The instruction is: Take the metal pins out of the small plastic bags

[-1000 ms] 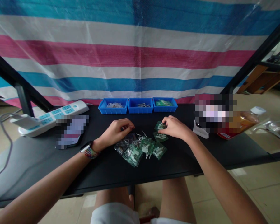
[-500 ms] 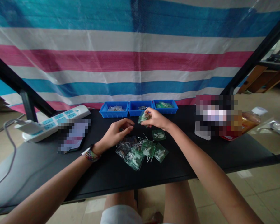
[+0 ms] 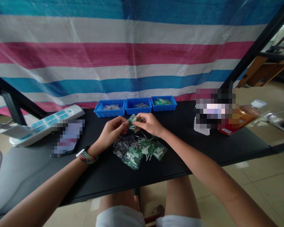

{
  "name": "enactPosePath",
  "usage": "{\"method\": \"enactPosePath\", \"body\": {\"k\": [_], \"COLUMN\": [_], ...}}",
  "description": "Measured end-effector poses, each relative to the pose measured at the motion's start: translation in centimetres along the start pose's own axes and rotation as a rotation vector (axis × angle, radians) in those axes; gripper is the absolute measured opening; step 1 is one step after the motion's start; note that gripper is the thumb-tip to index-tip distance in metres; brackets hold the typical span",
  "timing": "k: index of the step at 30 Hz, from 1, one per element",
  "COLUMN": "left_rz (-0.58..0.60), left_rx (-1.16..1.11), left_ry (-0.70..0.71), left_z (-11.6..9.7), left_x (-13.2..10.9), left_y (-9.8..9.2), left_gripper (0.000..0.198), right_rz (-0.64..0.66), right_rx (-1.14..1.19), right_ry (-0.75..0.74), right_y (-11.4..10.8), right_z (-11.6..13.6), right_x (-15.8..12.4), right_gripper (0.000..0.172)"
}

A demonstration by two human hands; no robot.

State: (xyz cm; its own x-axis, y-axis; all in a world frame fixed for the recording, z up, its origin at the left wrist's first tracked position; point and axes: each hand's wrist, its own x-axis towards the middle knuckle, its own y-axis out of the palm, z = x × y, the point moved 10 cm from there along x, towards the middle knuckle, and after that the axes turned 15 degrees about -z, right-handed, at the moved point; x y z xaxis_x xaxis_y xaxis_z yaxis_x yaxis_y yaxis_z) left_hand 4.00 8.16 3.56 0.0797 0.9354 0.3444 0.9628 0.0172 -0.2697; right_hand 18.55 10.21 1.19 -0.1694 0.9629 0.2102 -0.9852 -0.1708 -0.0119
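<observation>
Two bare hands meet above the black tabletop [image 3: 94, 176], with one small green packet [image 3: 132, 118] between them, just in front of a row of three blue bins. The left hand [image 3: 111, 132] has its thumb and forefinger closed on the packet's left side, and the right hand [image 3: 151, 123] pinches it from the other side, so each grip is grasping the same packet. Colourful bands [image 3: 87, 156] circle the left wrist. Nearer the person's lap, just below the hands, lies a loose pile of green packets [image 3: 133, 158], darker clear packets [image 3: 120, 146] and thin metal pins [image 3: 148, 156], some overlapping. The left bin [image 3: 109, 113] holds pale clear packets, the middle bin [image 3: 138, 110] metal pins, and the right bin [image 3: 164, 107] more green packets. Well to the left sit a white power strip [image 3: 49, 121] and a partly blurred phone [image 3: 68, 137]; far to the right, a white-capped bottle [image 3: 247, 115] leans beside blurred items. Behind everything hangs a striped sheet [image 3: 109, 53].
</observation>
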Motion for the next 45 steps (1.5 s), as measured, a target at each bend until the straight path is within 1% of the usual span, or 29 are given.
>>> {"method": "enactPosePath", "body": {"k": [2,4,6,9,12,14,16,17,19,21,23,24,26,28,29,32,35,36,38,40,41,43,45], "left_rz": [-0.031,-0.042,-0.03,-0.006,0.002,-0.006,-0.022,-0.033,-0.057,-0.066,-0.055,-0.045,-0.024,-0.017,-0.02,-0.044,-0.05,-0.047,-0.028,-0.011,-0.01,-0.029,-0.048], "left_rx": [0.056,0.082,0.059,-0.007,-0.034,-0.06,-0.09,-0.098,-0.097,-0.092,-0.095,-0.1,-0.111,-0.131,-0.145,-0.174,-0.151,-0.147,-0.156,-0.175,-0.187,-0.212,-0.219], "left_ry": [0.002,-0.026,-0.069,-0.088,-0.065,-0.057,-0.058,-0.059,-0.06,-0.06,-0.058,-0.059,-0.071,-0.104,-0.125,-0.17,-0.163,-0.167,-0.204,-0.265,-0.293,-0.322,-0.319], "left_z": [0.3,0.9,1.4,1.3,0.6,0.3,0.1,0.1,0.2,0.4,0.5,0.6,0.7,0.9,1.0,1.2,1.5,1.7,2.4,3.1,3.3,3.5,3.2], "left_x": [0.1,0.2,0.2,0.1,0.2,0.2,0.4,0.4,0.6,0.6,0.6,0.5,0.3,0.2,0.2,0.3,0.5,0.6,0.7,0.6,0.5,0.4,0.4], "left_y": [-0.5,-0.8,-0.7,-0.4,-0.2,-0.3,-0.5,-0.6,-0.9,-1.0,-0.9,-0.7,-0.4,-0.2,-0.2,-0.4,-0.6,-0.7,-0.6,-0.4,-0.3,-0.4,-0.5], "left_gripper": [0.053,0.062,0.065,0.062,0.051,0.041,0.034,0.032,0.03,0.03,0.031,0.032,0.034,0.036,0.037,0.039,0.038,0.042,0.054,0.061,0.062,0.056,0.045], "right_rz": [-0.053,-0.092,-0.104,-0.106,-0.118,-0.134,-0.146,-0.142,-0.106,-0.055,-0.039,-0.045,-0.065,-0.082,-0.09,-0.118,-0.175,-0.206,-0.265,-0.277,-0.263,-0.219,-0.201], "right_rx": [-0.116,-0.284,-0.442,-0.582,-0.618,-0.591,-0.516,-0.454,-0.28,-0.073,0.089,0.136,0.179,0.197,0.205,0.216,0.185,0.147,0.009,-0.154,-0.215,-0.285,-0.311], "right_ry": [-0.13,-0.316,-0.503,-0.703,-0.794,-0.807,-0.77,-0.724,-0.555,-0.321,-0.11,-0.038,0.046,0.081,0.088,0.07,-0.004,-0.054,-0.2,-0.375,-0.451,-0.554,-0.602], "right_y": [-0.3,-0.2,0.4,1.2,1.3,0.9,0.4,0.1,-0.2,-0.1,0.1,0.2,0.3,0.2,0.2,-0.2,-1.0,-1.4,-2.1,-2.0,-1.7,-1.0,-0.6], "right_z": [1.0,2.5,4.1,5.4,5.9,6.1,6.1,6.0,5.0,3.2,1.4,0.8,-0.1,-0.5,-0.6,-0.6,-0.2,0.2,1.5,3.1,3.9,4.8,5.1], "right_x": [-0.4,-1.3,-2.4,-3.6,-3.9,-3.8,-3.5,-3.3,-2.5,-1.7,-1.1,-1.0,-0.7,-0.6,-0.5,-0.2,0.0,0.0,-0.4,-1.1,-1.5,-2.2,-2.5], "right_gripper": [0.031,0.02,0.012,0.015,0.016,0.017,0.027,0.034,0.048,0.062,0.072,0.071,0.059,0.045,0.042,0.041,0.038,0.035,0.023,0.009,0.007,0.014,0.019]}}
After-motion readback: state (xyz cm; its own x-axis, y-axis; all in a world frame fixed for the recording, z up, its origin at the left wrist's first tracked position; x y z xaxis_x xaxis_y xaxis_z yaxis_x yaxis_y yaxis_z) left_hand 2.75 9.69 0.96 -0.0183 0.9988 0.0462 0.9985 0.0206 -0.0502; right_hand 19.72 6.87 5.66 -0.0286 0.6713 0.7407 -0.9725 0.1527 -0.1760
